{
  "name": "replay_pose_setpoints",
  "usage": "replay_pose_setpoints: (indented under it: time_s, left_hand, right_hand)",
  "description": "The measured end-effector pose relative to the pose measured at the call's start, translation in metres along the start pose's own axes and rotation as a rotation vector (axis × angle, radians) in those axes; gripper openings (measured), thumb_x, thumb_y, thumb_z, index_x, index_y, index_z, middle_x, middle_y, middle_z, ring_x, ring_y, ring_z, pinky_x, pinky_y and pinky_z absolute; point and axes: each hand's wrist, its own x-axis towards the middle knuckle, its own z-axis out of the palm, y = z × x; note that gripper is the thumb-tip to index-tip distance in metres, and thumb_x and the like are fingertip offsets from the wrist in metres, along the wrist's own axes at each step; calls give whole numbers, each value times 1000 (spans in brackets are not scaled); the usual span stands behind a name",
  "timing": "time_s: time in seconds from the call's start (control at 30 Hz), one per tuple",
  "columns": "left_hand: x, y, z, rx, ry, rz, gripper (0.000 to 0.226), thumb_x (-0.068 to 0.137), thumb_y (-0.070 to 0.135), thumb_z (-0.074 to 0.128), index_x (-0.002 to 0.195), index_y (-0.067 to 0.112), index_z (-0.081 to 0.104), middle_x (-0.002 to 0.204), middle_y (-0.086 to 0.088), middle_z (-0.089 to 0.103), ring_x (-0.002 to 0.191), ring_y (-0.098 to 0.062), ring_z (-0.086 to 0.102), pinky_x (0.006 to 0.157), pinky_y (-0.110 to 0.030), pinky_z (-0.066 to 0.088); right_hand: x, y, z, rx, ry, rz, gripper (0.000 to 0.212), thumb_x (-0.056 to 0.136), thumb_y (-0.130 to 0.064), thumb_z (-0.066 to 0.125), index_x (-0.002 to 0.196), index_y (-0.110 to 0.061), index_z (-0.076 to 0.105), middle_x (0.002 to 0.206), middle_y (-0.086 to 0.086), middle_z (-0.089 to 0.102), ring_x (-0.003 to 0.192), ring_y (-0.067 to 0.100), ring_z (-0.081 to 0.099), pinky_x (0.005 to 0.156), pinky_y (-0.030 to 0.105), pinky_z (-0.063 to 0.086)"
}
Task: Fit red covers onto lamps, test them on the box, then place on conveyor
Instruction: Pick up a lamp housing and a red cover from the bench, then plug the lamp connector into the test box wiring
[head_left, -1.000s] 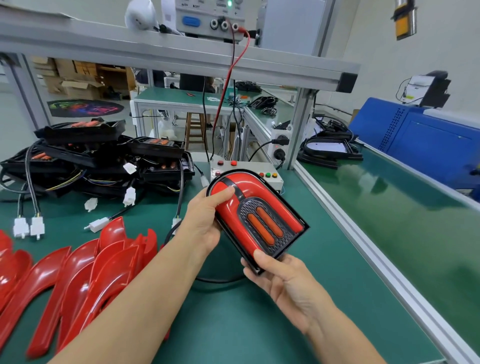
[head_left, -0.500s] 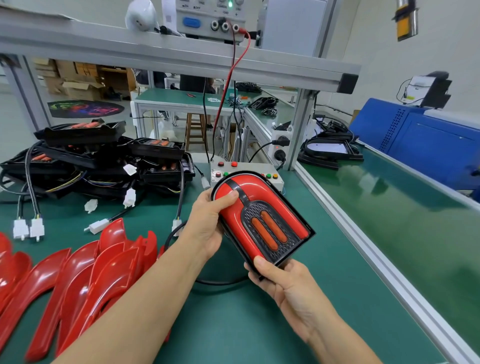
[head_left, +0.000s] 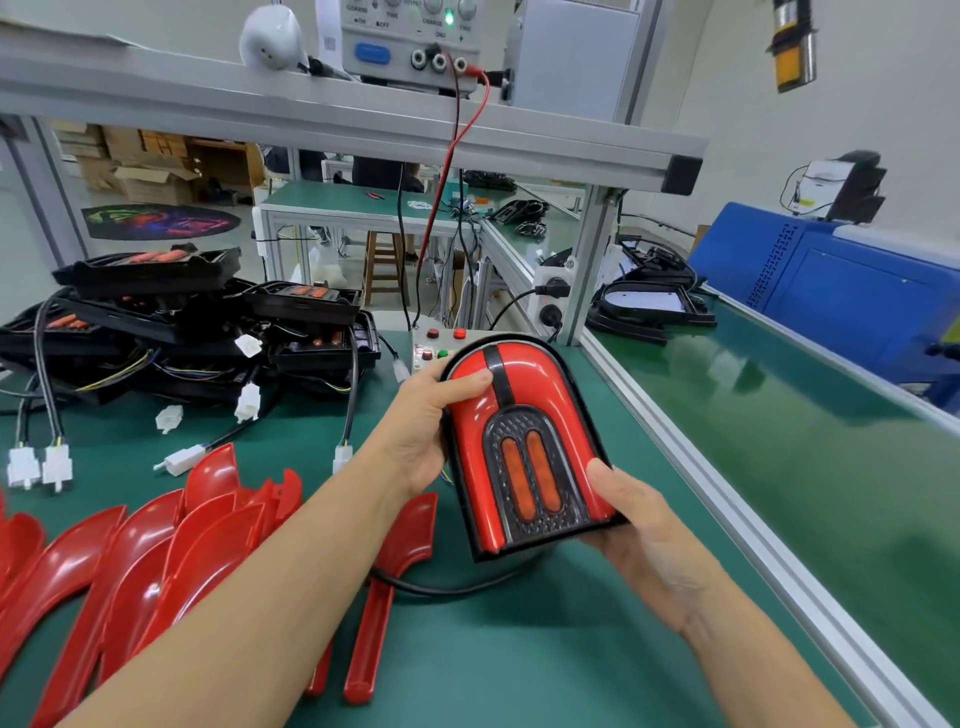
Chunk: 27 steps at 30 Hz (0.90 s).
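Both hands hold an arch-shaped lamp (head_left: 524, 452) with its glossy red cover on, above the green counter (head_left: 519, 649). The left hand (head_left: 423, 421) has its grip on the rounded top, thumb pressed flat; the right hand (head_left: 639, 530) has its grip on the squared bottom corner.

Both hands forward, left hand (head_left: 423, 431) and right hand (head_left: 641, 540) curled, thumbs up.

glossy red plastic lamp (head_left: 524, 447), matt green table (head_left: 519, 649)

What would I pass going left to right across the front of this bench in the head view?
Red covers → left hand → lamp → right hand → conveyor.
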Motion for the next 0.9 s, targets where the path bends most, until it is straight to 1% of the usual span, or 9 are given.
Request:
replay_pose_setpoints:
  time_s: [0.13, 0.3, 0.4, 0.5, 0.57, 0.63, 0.7, 0.73, 0.9]
  left_hand:
    - [4, 0, 8, 0, -72, -22, 37, 82, 5, 62, 119, 7, 62, 103, -14, 68, 87, -26, 66, 80, -39, 57]
    - [11, -2, 21, 66, -81, -5, 38, 87, 5, 60, 124, 13, 58, 108, -14, 69, 83, -22, 68, 70, -33, 58]
    - [12, -5, 16, 451, 21, 60, 41, 93, 19, 58, 133, 18, 49, 130, 1, 56, 94, -5, 60, 77, -17, 47]
    - [1, 1, -9, 1010, 185, 124, 48, 91, 23, 59, 136, 19, 45, 137, 4, 48, 114, -12, 50, 94, -24, 36]
    - [-13, 5, -27, 1448, 128, 33, 55, 85, 30, 63, 136, 20, 44, 138, 0, 48, 123, -19, 46, 102, -30, 37]
    - [-29, 0, -34, 1742, 5, -137, 69, 77, 49, 66, 136, 23, 41, 135, 0, 48, 125, -21, 44, 104, -35, 37]
    - [-40, -12, -35, 1797, -66, -243, 75, 71, 58, 66, 133, 25, 41, 131, 2, 51, 123, -21, 46, 101, -36, 40]
    - [-43, -20, -35, 1793, -80, -249, 73, 71, 56, 67, 132, 25, 41, 129, 3, 53, 121, -20, 49, 98, -34, 42]
    - [-43, -38, -34, 1881, 42, -124, 47, 84, 21, 54, 129, 23, 40, 122, 2, 55, 117, -24, 53, 90, -34, 44]
  right_hand:
    - [9, -4, -1, 89, -123, 70, 64, 57, -63, 83, 107, -25, 76, 115, 9, 71, 104, 19, 69, 81, 23, 54]
    - [18, -2, 5, 261, -146, 162, 63, 57, -39, 89, 111, -12, 73, 117, 18, 69, 100, 29, 70, 77, 34, 58]
    - [21, 2, 4, 393, -46, 151, 48, 66, -23, 81, 111, -7, 73, 116, 18, 69, 98, 28, 71, 75, 36, 58]
    - [22, 3, -7, 552, 80, 107, 46, 65, -27, 76, 106, -7, 75, 113, 17, 71, 95, 31, 71, 73, 46, 59]
    - [23, 0, -19, 635, 152, 57, 44, 71, -31, 72, 109, -9, 70, 112, 18, 71, 95, 33, 71, 73, 52, 58]
    - [23, -4, -28, 682, 187, 20, 47, 76, -37, 69, 115, -12, 67, 116, 17, 70, 100, 35, 70, 78, 56, 56]
    - [24, -7, -31, 706, 192, 12, 50, 77, -40, 69, 119, -14, 64, 118, 16, 69, 102, 35, 69, 78, 55, 56]
    - [24, -7, -31, 711, 188, 16, 52, 76, -41, 69, 121, -14, 63, 118, 16, 69, 102, 35, 69, 76, 54, 57]
    - [24, -3, -29, 695, 150, 41, 54, 76, -42, 71, 121, -12, 64, 121, 17, 67, 106, 36, 67, 80, 54, 56]
